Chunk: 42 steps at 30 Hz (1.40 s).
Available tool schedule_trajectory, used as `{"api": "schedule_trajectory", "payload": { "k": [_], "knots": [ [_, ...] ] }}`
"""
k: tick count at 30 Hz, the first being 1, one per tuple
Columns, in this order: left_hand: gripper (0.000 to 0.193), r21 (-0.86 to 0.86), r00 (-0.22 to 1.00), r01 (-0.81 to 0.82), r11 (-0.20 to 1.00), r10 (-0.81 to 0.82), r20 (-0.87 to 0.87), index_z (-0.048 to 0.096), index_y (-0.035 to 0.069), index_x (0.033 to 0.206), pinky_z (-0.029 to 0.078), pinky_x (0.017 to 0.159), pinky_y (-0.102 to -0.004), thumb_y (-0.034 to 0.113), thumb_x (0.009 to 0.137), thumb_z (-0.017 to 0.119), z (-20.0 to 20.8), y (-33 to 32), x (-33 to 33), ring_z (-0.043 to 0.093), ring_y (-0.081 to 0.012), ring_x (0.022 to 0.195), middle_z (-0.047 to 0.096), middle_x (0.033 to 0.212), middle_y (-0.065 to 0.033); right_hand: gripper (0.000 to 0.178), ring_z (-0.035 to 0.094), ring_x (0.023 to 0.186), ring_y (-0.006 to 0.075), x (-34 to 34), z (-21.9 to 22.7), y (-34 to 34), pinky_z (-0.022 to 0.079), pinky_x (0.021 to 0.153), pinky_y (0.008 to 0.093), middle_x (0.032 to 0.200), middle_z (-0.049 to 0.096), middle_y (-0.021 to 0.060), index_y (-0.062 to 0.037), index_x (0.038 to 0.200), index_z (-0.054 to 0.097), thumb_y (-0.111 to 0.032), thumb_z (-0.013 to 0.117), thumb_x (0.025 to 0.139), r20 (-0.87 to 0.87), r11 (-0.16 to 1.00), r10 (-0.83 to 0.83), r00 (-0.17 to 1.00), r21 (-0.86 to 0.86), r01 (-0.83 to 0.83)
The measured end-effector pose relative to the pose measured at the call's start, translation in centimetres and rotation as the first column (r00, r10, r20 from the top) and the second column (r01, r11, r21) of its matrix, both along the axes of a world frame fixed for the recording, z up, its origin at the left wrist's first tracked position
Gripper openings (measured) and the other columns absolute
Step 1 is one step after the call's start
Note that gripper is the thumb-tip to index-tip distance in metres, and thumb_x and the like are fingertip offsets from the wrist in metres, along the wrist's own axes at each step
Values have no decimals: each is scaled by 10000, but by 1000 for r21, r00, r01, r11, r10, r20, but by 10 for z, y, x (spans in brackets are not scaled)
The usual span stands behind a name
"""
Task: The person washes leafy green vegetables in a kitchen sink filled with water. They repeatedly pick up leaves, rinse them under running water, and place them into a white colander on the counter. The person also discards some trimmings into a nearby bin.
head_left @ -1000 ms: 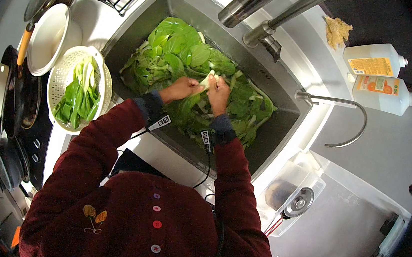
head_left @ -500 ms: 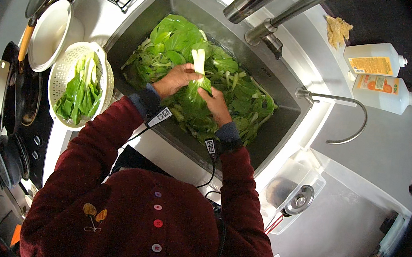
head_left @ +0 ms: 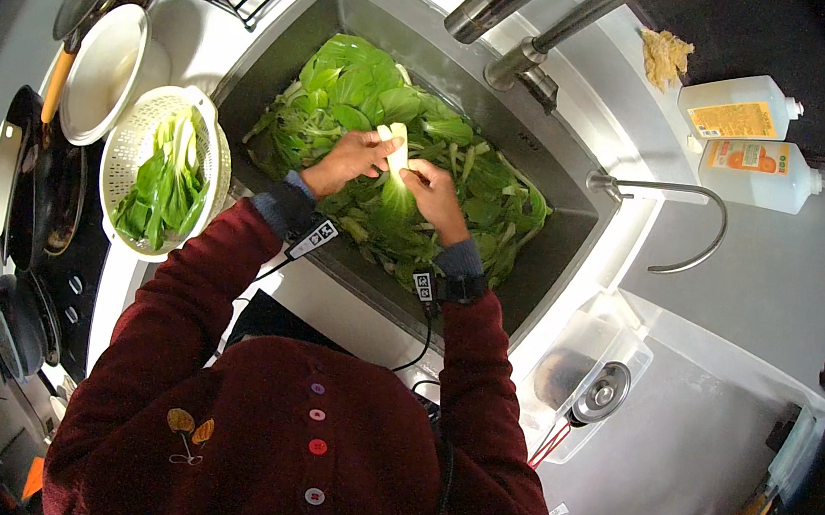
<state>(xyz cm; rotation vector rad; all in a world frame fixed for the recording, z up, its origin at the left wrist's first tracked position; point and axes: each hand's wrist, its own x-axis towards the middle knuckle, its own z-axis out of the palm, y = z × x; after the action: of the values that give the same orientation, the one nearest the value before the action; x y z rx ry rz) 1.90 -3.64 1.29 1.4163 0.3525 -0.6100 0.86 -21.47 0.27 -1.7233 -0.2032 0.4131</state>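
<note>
Head view, from the left: a white colander [head_left: 133, 143] of washed greens [head_left: 161, 181] sits beside the dark sink [head_left: 282, 63]. Over the sink's heap of leafy greens [head_left: 500, 191], the left hand [head_left: 347, 158] and right hand [head_left: 436, 200] each pinch one bok choy stalk [head_left: 398, 160] between them. Two bottles [head_left: 746, 142] stand far right.

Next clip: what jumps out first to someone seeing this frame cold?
The dark sink at top centre, heaped with leafy greens, draws the eye first. Over it, the left hand and right hand together hold one pale-stemmed leafy stalk above the pile. Left of the sink, a white colander holds more greens, and two clear bottles with orange labels lie at upper right.
</note>
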Motion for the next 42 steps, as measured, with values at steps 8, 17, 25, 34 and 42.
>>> {"api": "schedule_trajectory", "payload": {
  "k": [8, 17, 25, 34, 42],
  "knots": [
    [334, -73, 999, -9, 997, 12, 46, 610, 3, 924, 464, 552, -206, 296, 775, 667, -1, -1, -11, 544, -83, 635, 605, 790, -27, 209, 457, 544, 139, -3, 5, 5, 374, 501, 309, 590, 498, 95, 29, 807, 553, -174, 535, 850, 256, 978, -25, 966, -193, 77],
    [361, 28, 997, 44, 999, -42, -62, 577, -8, 971, 485, 598, -219, 316, 816, 610, -11, 7, -9, 573, -109, 726, 601, 841, -56, 192, 440, 646, 82, -11, -14, 4, 382, 571, 262, 675, 504, 46, 8, 876, 549, -181, 520, 860, -65, 990, 114, 991, 94, -108],
    [472, 194, 992, 51, 980, -28, -119, 477, 20, 1164, 467, 646, -264, 352, 840, 558, -13, 26, -22, 586, -145, 844, 570, 1032, -66, 245, 530, 637, 285, -1, -148, -19, 436, 582, 409, 757, 580, 149, -6, 914, 592, -235, 554, 837, -44, 707, -18, 999, -707, -18],
    [386, 173, 986, 142, 975, -124, -111, 554, 53, 1077, 449, 613, -241, 348, 828, 569, -22, 29, -25, 578, -102, 790, 605, 926, -24, 249, 477, 557, 255, -2, -132, -27, 395, 545, 431, 651, 526, 112, -38, 796, 605, -281, 566, 830, 184, 751, 61, 981, -656, 76],
    [338, 59, 987, 118, 991, -124, 101, 588, 36, 994, 450, 584, -214, 319, 811, 607, -21, -6, -15, 554, -69, 722, 606, 865, 2, 257, 427, 524, 115, -18, -11, -3, 350, 493, 293, 592, 488, 55, -9, 787, 543, -260, 586, 820, -32, 982, -64, 997, -182, 57]
  ]
}}
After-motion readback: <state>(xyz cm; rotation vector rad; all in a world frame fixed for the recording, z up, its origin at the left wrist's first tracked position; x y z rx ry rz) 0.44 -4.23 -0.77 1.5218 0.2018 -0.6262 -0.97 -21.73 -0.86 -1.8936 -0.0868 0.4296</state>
